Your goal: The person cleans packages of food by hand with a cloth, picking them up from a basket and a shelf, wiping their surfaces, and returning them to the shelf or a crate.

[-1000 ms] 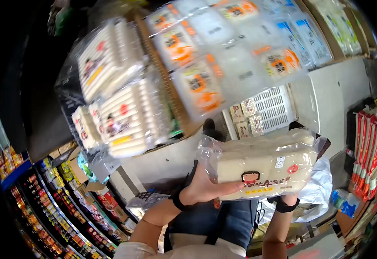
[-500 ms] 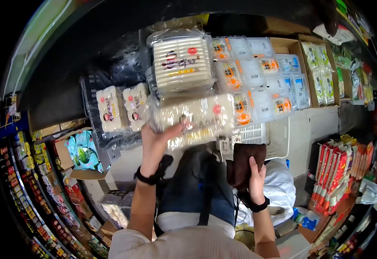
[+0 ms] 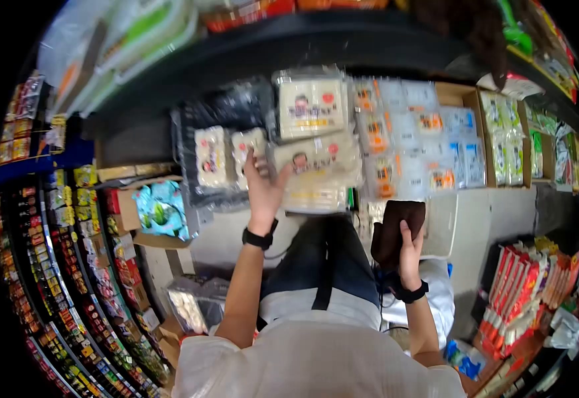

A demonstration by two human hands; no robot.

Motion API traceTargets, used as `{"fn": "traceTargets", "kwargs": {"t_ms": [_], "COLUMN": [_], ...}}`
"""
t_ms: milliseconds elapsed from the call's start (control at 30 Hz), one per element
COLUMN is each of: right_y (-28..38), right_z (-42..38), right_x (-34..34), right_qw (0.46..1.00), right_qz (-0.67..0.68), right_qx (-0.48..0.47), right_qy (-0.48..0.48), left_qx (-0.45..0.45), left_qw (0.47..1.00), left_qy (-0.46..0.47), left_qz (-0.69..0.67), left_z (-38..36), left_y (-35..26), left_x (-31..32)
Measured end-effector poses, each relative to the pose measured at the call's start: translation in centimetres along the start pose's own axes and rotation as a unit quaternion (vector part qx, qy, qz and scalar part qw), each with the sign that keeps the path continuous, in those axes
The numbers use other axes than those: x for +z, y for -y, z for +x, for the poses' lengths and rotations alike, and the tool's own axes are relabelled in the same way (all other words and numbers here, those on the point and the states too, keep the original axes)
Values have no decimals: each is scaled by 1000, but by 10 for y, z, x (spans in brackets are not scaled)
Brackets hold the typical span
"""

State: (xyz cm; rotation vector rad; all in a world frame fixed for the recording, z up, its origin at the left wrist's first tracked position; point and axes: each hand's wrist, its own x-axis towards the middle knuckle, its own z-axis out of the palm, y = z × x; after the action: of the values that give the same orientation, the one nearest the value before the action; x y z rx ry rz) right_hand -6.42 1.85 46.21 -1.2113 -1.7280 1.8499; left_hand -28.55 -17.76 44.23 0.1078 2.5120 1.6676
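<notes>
My left hand (image 3: 266, 190) reaches over the display with its fingers spread, holding nothing. Its thumb is right at the left edge of a clear-wrapped pack of white noodles or rice cakes (image 3: 326, 159), which lies slightly tilted. Behind that sits a similar pack (image 3: 312, 109). The fingertips overlap a smaller white pack (image 3: 248, 149) beside another small pack (image 3: 213, 158) in the black plastic-lined crate (image 3: 190, 129). Lower right, my right hand (image 3: 411, 249) grips a folded dark brown cloth (image 3: 395, 222), thumb on top.
Right of the white packs are rows of clear packs with orange labels (image 3: 377, 132) and a carton of green-white packs (image 3: 502, 132). A black shelf edge (image 3: 269, 50) runs above. Turquoise bags (image 3: 161, 209) fill a box at left; red packs (image 3: 511, 278) stand lower right.
My left hand has let go of the front white pack and moved off to its left. That pack now rests by the others. The right hand still holds the cloth; the view has shifted.
</notes>
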Motion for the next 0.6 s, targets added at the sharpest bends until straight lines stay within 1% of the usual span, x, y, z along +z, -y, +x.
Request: {"fn": "traceTargets", "kwargs": {"t_ms": [33,67,100,133,167,200,233,267,300,333,367,433,500,533,567,600], "right_y": [18,40,46,52,59,52,56,62,69,83,99,117,114,106,94,81], "right_z": [5,7,12,18,23,35,42,51,58,61,60,56,49,46,43,42], "right_x": [8,14,17,22,27,31,39,45,52,63,77,110,147,167,180,188], "right_qw": [1000,999,998,997,996,990,988,984,979,965,942,931,876,846,814,815], "right_qz": [4,6,6,3,-2,-3,7,8,8,-60,-127,-182,-287,-304,-321,-324], "right_qx": [-15,-32,-44,-67,-86,-132,-151,-162,-172,-238,-302,-290,-355,-405,-449,-444], "right_qy": [23,41,48,38,30,40,34,69,105,92,79,126,155,167,179,183], "left_qx": [48,122,192,202,261,312,309,253,192,182,175,177,180,236,288,207], "left_qw": [995,977,947,945,910,864,864,917,953,960,961,951,947,913,869,930], "left_qy": [-25,-39,-55,-58,11,81,82,123,160,178,177,218,222,235,248,257], "left_qz": [83,170,252,250,320,388,390,283,169,120,121,127,149,234,316,164], "left_z": [-1,-1,0,5,8,9,6,4,2,4,4,9,18,26,30,34], "left_y": [-10,-19,-27,-30,-29,-27,-28,-28,-26,-23,-24,-23,-20,-16,-9,12], "left_x": [-1,-5,-6,-8,-12,-17,-19,-19,-21,-23,-27,-34,-34,-31,-29,-25]}}
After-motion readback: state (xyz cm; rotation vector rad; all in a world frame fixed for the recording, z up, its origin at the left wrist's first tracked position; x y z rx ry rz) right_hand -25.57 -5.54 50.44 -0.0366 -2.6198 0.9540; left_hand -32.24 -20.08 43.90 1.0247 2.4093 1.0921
